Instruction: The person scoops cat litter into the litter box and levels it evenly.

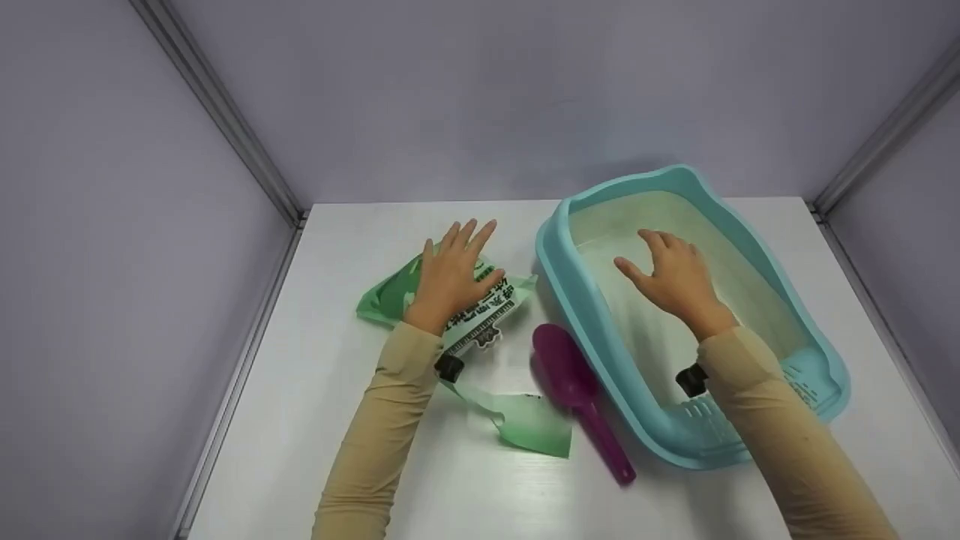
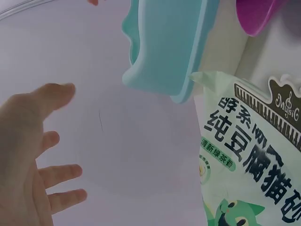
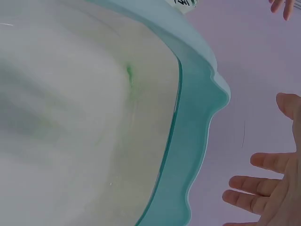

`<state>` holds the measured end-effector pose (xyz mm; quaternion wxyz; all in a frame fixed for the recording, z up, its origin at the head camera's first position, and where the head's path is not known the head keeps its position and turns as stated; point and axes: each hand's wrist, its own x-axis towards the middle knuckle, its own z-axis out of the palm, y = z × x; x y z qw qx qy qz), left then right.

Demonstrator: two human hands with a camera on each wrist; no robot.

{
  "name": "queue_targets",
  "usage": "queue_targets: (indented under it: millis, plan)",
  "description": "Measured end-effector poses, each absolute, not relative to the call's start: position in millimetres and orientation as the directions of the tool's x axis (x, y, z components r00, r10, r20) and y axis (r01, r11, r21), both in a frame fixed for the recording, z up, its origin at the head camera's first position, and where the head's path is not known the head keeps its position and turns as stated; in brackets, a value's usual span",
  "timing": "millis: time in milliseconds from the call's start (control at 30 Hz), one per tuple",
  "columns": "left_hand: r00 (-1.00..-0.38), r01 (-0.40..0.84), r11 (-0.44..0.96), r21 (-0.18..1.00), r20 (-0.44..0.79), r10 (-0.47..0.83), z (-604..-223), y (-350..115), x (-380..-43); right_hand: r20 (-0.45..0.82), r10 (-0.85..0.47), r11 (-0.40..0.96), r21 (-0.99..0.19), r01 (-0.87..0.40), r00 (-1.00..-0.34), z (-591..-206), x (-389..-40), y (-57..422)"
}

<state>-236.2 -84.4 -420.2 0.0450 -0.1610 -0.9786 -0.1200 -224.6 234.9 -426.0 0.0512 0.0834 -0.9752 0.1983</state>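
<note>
My left hand (image 1: 450,281) hovers over a green cat litter bag (image 1: 480,319) with its fingers spread and nothing held. Printed lettering and a green cat fill the bag's front (image 2: 254,160) in the left wrist view. Above the inside of a turquoise litter box (image 1: 592,319), my right hand (image 1: 671,281) has loosely extended fingers and a thumb held apart. In the right wrist view that hand (image 3: 268,183) appears beyond the box's wavy rim (image 3: 200,103). The box's interior looks pale, with a small green smudge. Between bag and box lies a purple scoop (image 1: 562,364).
A torn green plastic strip (image 1: 532,427) lies on the white table (image 1: 285,420) beside the scoop's handle. Grey walls (image 1: 480,97) enclose the table at the back and both sides. The box takes up the table's right part.
</note>
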Motion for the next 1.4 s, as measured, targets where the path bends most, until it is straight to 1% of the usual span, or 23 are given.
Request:
queue_targets:
  millis: [100,267,433,533,667,800,1000,1133,1300,1400]
  plan:
    - [-0.932,0.354,0.903,0.242,0.172,0.319,-424,-85,-231,0.159,-0.139,0.889,-0.415,-0.194,-0.977,-429,-222,230]
    - [-0.9,0.411,0.86,0.302,0.288,0.329,-437,-85,-222,0.201,-0.124,0.867,-0.455,-0.205,-0.972,-434,-215,220]
    - [-0.881,0.437,0.836,0.333,0.348,0.321,-450,-86,-214,0.24,-0.112,0.834,-0.505,-0.223,-0.964,-438,-207,207]
    - [-0.893,0.422,0.819,0.39,0.332,0.302,-454,-88,-209,0.28,-0.124,0.818,-0.514,-0.258,-0.952,-440,-202,199]
    - [-0.94,0.335,0.804,0.491,0.227,0.254,-459,-92,-200,0.308,-0.141,0.795,-0.531,-0.293,-0.941,-442,-195,187]
    - [-0.962,0.273,0.786,0.555,0.172,0.212,-467,-100,-193,0.32,-0.173,0.767,-0.549,-0.331,-0.932,-446,-190,173]
    - [-0.974,0.224,0.762,0.608,0.163,0.157,-478,-114,-185,0.351,-0.187,0.711,-0.596,-0.373,-0.918,-453,-184,153]
    - [-0.982,0.182,0.748,0.638,0.162,0.101,-484,-122,-178,0.361,-0.194,0.701,-0.599,-0.386,-0.912,-458,-182,142]
    - [-0.984,0.121,0.776,0.619,0.175,0.013,-492,-133,-171,0.358,-0.214,0.679,-0.615,-0.402,-0.909,-469,-181,128]
    - [-0.974,0.07,0.789,0.611,0.213,-0.078,-496,-139,-168,0.35,-0.229,0.653,-0.637,-0.41,-0.908,-476,-179,120]
